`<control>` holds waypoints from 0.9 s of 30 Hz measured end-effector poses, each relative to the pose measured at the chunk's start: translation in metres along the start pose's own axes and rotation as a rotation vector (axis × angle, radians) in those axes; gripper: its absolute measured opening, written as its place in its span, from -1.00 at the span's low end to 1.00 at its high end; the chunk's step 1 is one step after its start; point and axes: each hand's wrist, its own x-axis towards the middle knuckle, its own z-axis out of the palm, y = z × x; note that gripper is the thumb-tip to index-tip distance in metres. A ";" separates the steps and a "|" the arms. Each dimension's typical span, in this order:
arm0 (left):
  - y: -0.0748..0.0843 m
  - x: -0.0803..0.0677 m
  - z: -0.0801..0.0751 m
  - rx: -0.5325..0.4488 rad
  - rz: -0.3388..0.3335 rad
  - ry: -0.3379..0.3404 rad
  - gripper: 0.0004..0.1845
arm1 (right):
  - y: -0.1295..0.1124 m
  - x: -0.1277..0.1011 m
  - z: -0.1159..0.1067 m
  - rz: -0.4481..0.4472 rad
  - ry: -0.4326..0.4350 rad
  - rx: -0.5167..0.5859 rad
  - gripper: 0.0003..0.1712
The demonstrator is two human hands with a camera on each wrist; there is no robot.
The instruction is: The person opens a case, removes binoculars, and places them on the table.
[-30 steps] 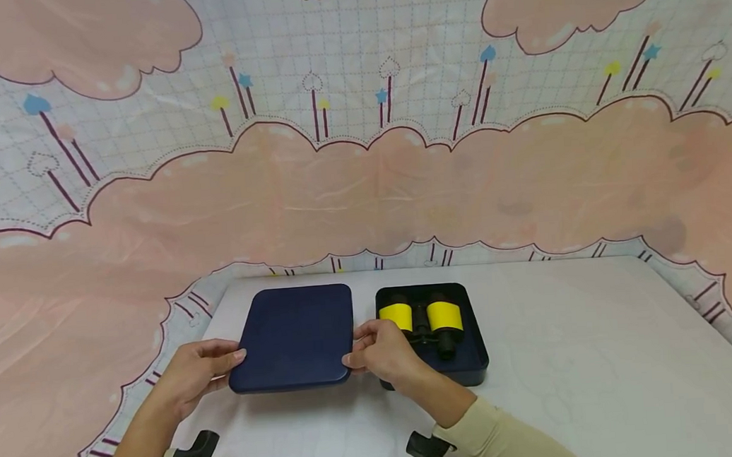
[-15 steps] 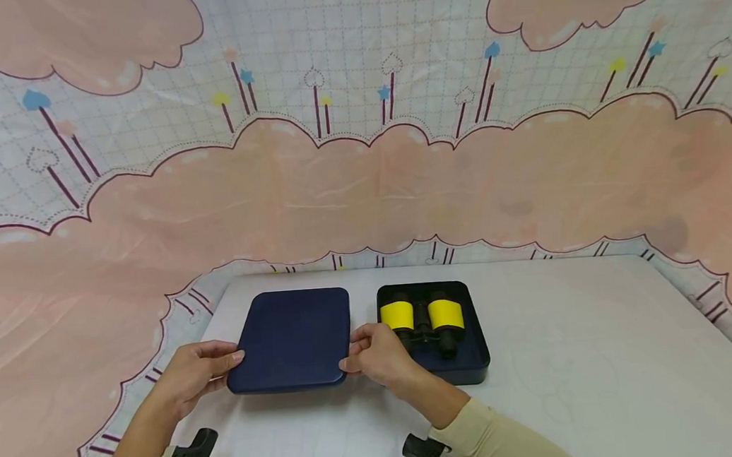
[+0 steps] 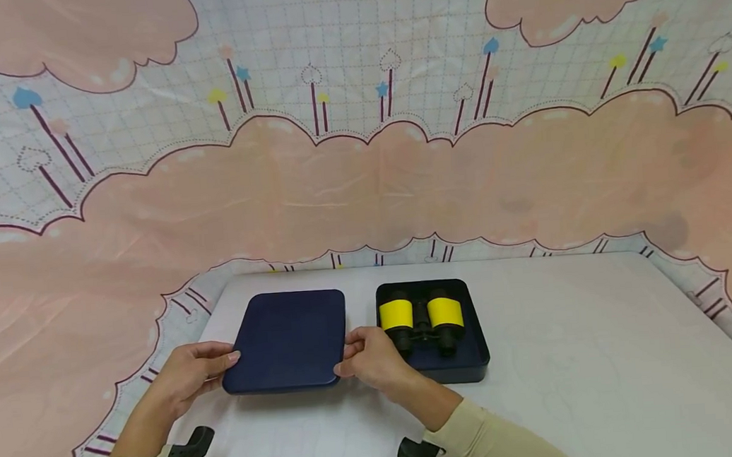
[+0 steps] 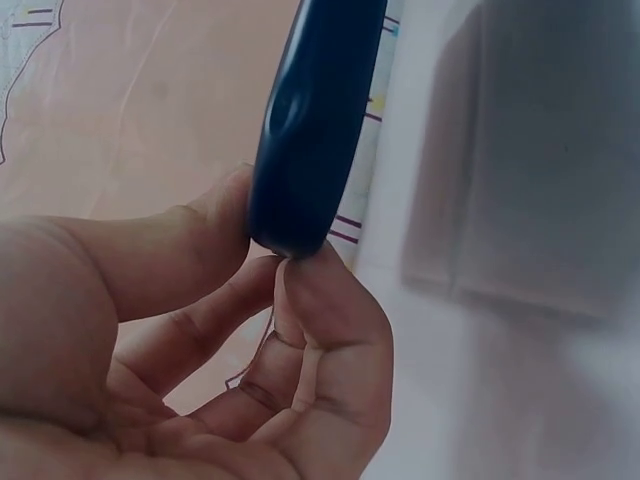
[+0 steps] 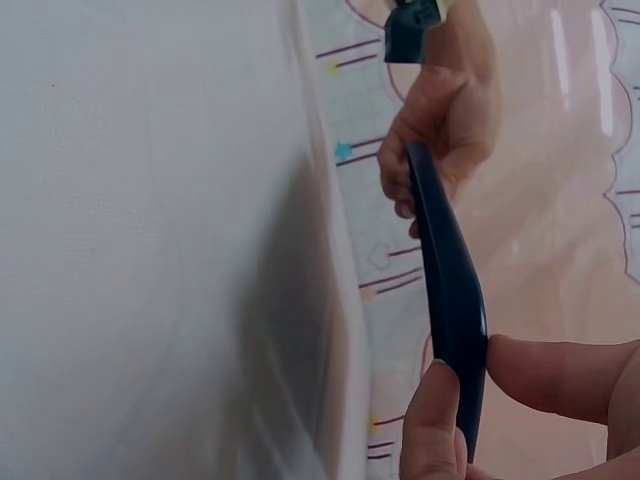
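Note:
A dark blue rounded-square lid (image 3: 287,341) is held between both hands, raised off the white table with its shadow beneath it. My left hand (image 3: 193,376) pinches its left edge; in the left wrist view the thumb (image 4: 185,245) lies on one face and the fingers on the other. On the opposite edge my right hand (image 3: 378,361) pinches near the front corner, thumb on top. Just right of that hand stands an open dark blue box (image 3: 476,352). Binoculars (image 3: 445,313) with yellow barrels lie inside it, the lower left of the box partly hidden by the right hand.
The white table (image 3: 572,356) stretches right of the box. Behind it hangs a cloth (image 3: 363,186) printed with clouds, which also drapes along the table's left and right sides. A black wrist mount (image 3: 191,446) sits at each sleeve.
The lid and both hands have drifted slightly left, widening the gap between lid and box. Both hands keep their pinch. The box and binoculars stay in place.

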 end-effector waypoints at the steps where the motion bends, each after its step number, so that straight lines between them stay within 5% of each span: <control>1: 0.000 0.000 0.000 0.005 0.000 0.000 -0.55 | 0.001 0.000 0.001 0.000 0.002 0.000 -0.46; 27: -0.014 -0.002 0.000 0.011 -0.013 0.027 -0.57 | 0.013 -0.001 0.019 -0.018 0.026 -0.001 -0.42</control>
